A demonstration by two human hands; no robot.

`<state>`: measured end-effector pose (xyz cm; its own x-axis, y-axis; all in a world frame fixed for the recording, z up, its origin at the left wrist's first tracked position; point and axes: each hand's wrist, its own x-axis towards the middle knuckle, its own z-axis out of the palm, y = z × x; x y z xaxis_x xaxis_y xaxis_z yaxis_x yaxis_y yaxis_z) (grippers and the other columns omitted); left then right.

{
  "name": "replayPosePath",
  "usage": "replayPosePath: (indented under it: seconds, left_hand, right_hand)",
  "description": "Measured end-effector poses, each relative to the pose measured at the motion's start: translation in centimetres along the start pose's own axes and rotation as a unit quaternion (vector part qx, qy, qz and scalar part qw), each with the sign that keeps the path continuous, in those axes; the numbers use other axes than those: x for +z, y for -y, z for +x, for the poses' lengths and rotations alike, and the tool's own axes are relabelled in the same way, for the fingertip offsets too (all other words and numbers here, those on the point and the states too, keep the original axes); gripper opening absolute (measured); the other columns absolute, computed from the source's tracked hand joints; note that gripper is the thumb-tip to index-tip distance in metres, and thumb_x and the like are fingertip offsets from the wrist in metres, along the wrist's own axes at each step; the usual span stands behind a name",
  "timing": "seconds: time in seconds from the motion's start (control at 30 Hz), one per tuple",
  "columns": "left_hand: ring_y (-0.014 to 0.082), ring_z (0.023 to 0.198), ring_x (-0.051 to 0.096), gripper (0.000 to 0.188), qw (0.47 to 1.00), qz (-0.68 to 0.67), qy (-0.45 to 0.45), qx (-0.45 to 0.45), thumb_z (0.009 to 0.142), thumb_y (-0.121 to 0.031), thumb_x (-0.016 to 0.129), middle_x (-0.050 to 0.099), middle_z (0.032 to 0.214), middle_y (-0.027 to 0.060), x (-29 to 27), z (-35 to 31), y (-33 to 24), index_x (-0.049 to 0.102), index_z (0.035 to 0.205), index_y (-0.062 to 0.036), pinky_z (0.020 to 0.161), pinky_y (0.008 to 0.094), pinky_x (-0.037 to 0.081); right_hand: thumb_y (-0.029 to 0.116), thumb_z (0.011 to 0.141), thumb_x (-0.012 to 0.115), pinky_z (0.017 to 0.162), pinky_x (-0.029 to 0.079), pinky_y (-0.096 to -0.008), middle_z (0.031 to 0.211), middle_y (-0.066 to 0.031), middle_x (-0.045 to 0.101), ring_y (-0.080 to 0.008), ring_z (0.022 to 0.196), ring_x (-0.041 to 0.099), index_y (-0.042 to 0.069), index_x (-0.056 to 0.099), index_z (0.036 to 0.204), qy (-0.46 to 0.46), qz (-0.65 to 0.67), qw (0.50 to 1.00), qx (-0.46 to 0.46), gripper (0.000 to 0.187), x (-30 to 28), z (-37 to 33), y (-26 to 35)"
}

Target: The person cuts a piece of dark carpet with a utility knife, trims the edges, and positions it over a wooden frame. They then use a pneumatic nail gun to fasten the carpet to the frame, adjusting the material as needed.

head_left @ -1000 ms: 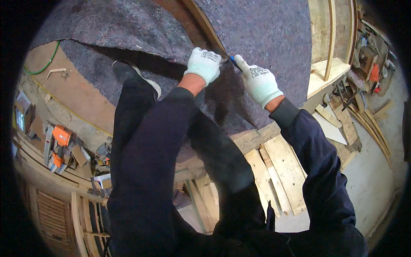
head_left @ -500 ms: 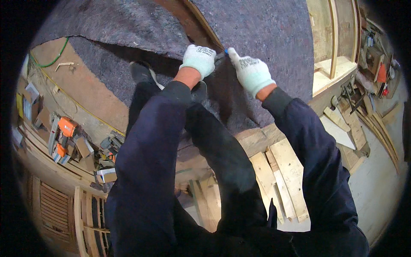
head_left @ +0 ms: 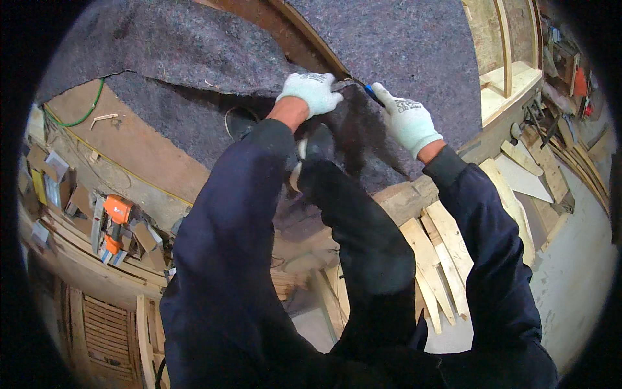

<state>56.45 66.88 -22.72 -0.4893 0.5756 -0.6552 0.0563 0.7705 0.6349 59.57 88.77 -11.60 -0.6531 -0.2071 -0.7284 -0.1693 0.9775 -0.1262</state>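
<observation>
A large sheet of mottled grey-blue felt (head_left: 201, 48) covers the work surface, with a slit parting it from the top middle toward me. My left hand (head_left: 311, 94), in a white glove, is closed on the felt's edge near the slit's lower end; its fingertips are partly hidden. To its right, my gloved right hand (head_left: 409, 122) grips a knife with a blue handle (head_left: 372, 93). The knife's thin dark blade slants up-left to the slit edge, close to my left fingers. Brown board (head_left: 262, 16) shows through the opening. My feet stand on the felt below.
An orange nail gun (head_left: 118, 211) lies among small boxes at left. A green hose (head_left: 97, 100) and yellow cord run past the felt's left edge. Wooden boards (head_left: 440, 246) lie below, near my right leg. A wooden frame (head_left: 508, 84) stands at upper right, with offcuts beside it.
My right hand has drawn away to the right and slightly down with the knife, exposing its blade. My left hand has shifted slightly right. One foot has moved, and the view has shifted.
</observation>
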Motion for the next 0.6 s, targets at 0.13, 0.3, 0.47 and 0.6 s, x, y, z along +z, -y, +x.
replayPosePath:
  seconds: [0.13, 0.3, 0.47, 0.6]
  left_hand:
    - [0.0362, 0.131, 0.053, 0.063, 0.996, -0.074, 0.020, -0.034, 0.091, -0.054, 0.056, 0.056, 0.142, 0.0183, 1.0, 2.6, -1.1, 0.058, 0.138, -0.0123, 0.109, 0.0440, 0.043]
    - [0.0364, 0.127, 0.056, 0.052, 0.991, -0.095, -0.077, -0.048, 0.092, -0.049, 0.058, 0.058, 0.140, 0.0163, 5.3, 3.6, -1.1, 0.067, 0.128, -0.0138, 0.108, 0.0452, 0.045]
    - [0.0362, 0.124, 0.058, 0.046, 0.982, -0.093, -0.142, -0.078, 0.093, -0.044, 0.056, 0.061, 0.137, 0.0135, 6.3, 2.2, -2.1, 0.068, 0.127, -0.0160, 0.106, 0.0455, 0.046]
    - [0.0356, 0.126, 0.058, 0.048, 0.980, -0.095, -0.142, -0.101, 0.093, -0.043, 0.058, 0.062, 0.136, 0.0140, 6.5, 1.5, -3.3, 0.066, 0.130, -0.0141, 0.106, 0.0454, 0.045]
  right_hand:
    - [0.012, 0.094, 0.053, 0.074, 0.055, -0.0495, 0.099, -0.0167, 0.071, -0.0366, 0.085, 0.069, 0.020, 0.046, 0.148, -0.090, 0.038, 0.992, -0.078, 0.055, 0.1, -1.1, -0.1]
    - [0.011, 0.093, 0.055, 0.073, 0.056, -0.0473, 0.094, -0.0164, 0.070, -0.0359, 0.084, 0.070, 0.022, 0.047, 0.147, -0.085, -0.006, 0.992, -0.097, 0.056, 0.2, -2.2, -1.4]
    - [0.010, 0.094, 0.054, 0.074, 0.056, -0.0470, 0.097, -0.0179, 0.070, -0.0363, 0.086, 0.069, 0.024, 0.047, 0.147, -0.150, 0.008, 0.976, -0.156, 0.056, 0.1, -3.8, -2.5]
    - [0.010, 0.095, 0.051, 0.078, 0.055, -0.0471, 0.104, -0.0184, 0.071, -0.0368, 0.090, 0.069, 0.023, 0.050, 0.145, -0.155, -0.004, 0.975, -0.159, 0.052, 0.8, -3.9, -2.8]
